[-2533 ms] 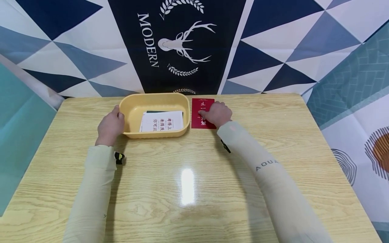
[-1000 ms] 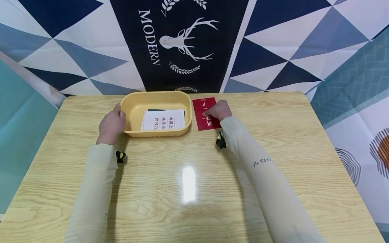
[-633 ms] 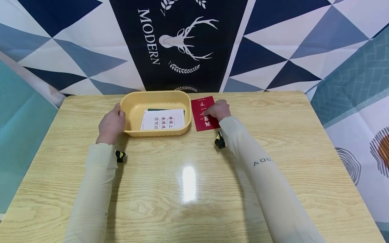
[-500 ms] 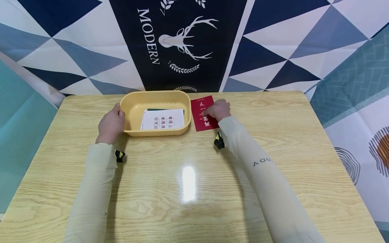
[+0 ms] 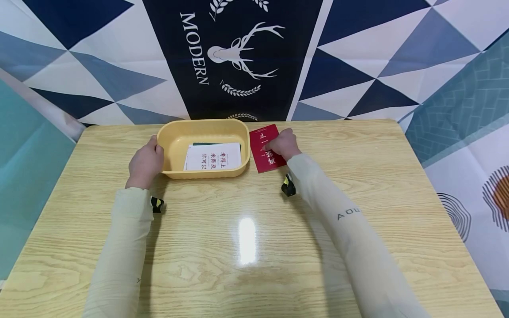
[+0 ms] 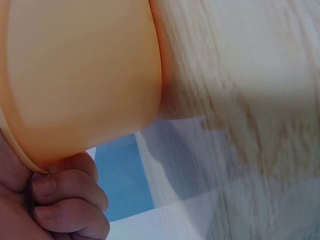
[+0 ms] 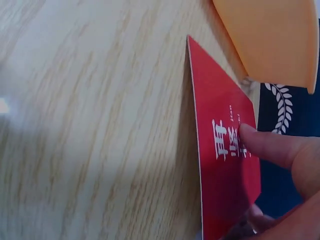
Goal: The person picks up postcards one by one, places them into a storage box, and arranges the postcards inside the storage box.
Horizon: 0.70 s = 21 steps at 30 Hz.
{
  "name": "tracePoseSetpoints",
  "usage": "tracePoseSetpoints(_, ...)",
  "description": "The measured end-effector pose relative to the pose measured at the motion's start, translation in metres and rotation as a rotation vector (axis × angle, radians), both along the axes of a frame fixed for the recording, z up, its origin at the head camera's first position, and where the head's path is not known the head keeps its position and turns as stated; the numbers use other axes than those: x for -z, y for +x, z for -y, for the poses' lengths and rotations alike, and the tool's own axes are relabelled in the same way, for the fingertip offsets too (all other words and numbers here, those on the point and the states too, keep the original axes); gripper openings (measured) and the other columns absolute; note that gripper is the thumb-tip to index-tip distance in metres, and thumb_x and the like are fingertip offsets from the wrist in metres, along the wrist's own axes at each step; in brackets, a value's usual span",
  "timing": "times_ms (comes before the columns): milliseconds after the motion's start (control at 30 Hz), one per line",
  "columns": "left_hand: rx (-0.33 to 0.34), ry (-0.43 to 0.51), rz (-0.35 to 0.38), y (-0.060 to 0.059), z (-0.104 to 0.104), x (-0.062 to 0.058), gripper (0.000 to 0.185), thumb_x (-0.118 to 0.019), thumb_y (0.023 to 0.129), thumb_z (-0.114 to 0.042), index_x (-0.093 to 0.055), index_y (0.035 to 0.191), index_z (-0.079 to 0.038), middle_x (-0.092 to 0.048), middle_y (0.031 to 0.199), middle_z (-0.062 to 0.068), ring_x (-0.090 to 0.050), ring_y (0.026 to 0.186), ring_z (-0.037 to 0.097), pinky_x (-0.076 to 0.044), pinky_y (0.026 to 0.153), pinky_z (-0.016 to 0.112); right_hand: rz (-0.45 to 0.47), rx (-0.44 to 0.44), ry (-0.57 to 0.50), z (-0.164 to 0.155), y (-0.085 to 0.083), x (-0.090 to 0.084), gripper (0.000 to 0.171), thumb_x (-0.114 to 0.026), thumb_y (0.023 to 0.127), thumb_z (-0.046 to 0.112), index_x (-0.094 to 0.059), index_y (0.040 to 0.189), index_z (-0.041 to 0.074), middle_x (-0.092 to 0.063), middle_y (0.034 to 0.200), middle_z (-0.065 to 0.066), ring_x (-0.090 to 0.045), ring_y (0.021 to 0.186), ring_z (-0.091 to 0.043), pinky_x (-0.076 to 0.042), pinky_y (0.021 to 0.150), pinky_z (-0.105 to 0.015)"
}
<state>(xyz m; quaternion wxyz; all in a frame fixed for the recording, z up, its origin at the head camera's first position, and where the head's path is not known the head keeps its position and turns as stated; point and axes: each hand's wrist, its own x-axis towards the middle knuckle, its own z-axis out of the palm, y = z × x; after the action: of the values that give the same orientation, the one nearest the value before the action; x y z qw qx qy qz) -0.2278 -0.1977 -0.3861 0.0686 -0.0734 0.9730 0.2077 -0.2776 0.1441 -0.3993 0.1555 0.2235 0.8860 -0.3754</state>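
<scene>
A yellow plastic basket [image 5: 204,174] stands at the back of the table, with a white card [image 5: 214,157] bearing red characters inside. Beneath that card a dark green edge [image 5: 199,144] shows. My left hand [image 5: 145,164] grips the basket's left rim; in the left wrist view, curled fingers [image 6: 70,187] meet the rim. To the right of the basket, my right hand [image 5: 284,145] pinches a red card [image 5: 264,161] with white characters. The right wrist view shows the thumb on its printed face, fingers partly hidden behind, and the red card [image 7: 215,185] tilted off the tabletop.
The wooden table [image 5: 207,247] reflects a bright patch of light. A patterned cloth [image 5: 246,57] with a deer head hangs directly behind the table's back edge. Black straps with yellow marks sit at both wrists.
The red card, flat and square to the basket 2.5 s ago, is now turned slightly and held tilted by my right hand. My left hand keeps its grip on the basket.
</scene>
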Motion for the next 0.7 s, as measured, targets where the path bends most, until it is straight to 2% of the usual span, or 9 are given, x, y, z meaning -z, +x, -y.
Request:
tracePoseSetpoints(100,0.001,-0.001,0.0,0.0,0.0,0.0,0.055,-0.015,0.1,-0.028,-0.014,0.15,-0.006,-0.045,0.134,0.031,-0.054,0.106,0.046,-0.044,0.08,0.056,-0.032,-0.003,-0.018,-0.004,-0.001,-0.001,0.059,-0.069,0.079,0.018,-0.043,0.129,0.0,-0.052,0.123,-0.015,-0.054,0.106,-0.026,-0.051,0.089,-0.037)
tracePoseSetpoints(200,-0.001,0.001,0.0,0.0,0.0,-0.001,0.055,-0.015,0.1,-0.028,-0.015,0.15,-0.006,-0.045,0.134,0.031,-0.055,0.105,0.046,-0.044,0.08,0.055,-0.078,0.016,-0.06,-0.008,-0.001,-0.003,0.046,-0.059,0.085,0.013,-0.049,0.129,0.002,-0.053,0.123,-0.014,-0.057,0.102,-0.026,-0.053,0.087,-0.038)
tracePoseSetpoints(467,-0.012,0.007,0.008,0.001,-0.001,-0.001,0.055,-0.016,0.1,-0.027,-0.013,0.151,-0.007,-0.045,0.134,0.031,-0.056,0.1,0.043,-0.044,0.076,0.053,-0.181,0.047,-0.097,-0.023,-0.001,-0.008,0.038,-0.044,0.092,0.011,-0.052,0.127,0.002,-0.052,0.127,-0.015,-0.052,0.107,-0.025,-0.05,0.091,-0.038)
tracePoseSetpoints(700,-0.013,0.004,0.021,0.001,-0.001,-0.002,0.055,-0.015,0.1,-0.028,-0.012,0.151,-0.008,-0.045,0.134,0.031,-0.056,0.097,0.041,-0.044,0.075,0.051,-0.229,0.046,-0.087,-0.035,-0.001,-0.016,0.039,-0.041,0.093,0.012,-0.056,0.127,0.003,-0.053,0.128,-0.014,-0.05,0.112,-0.024,-0.047,0.094,-0.036)
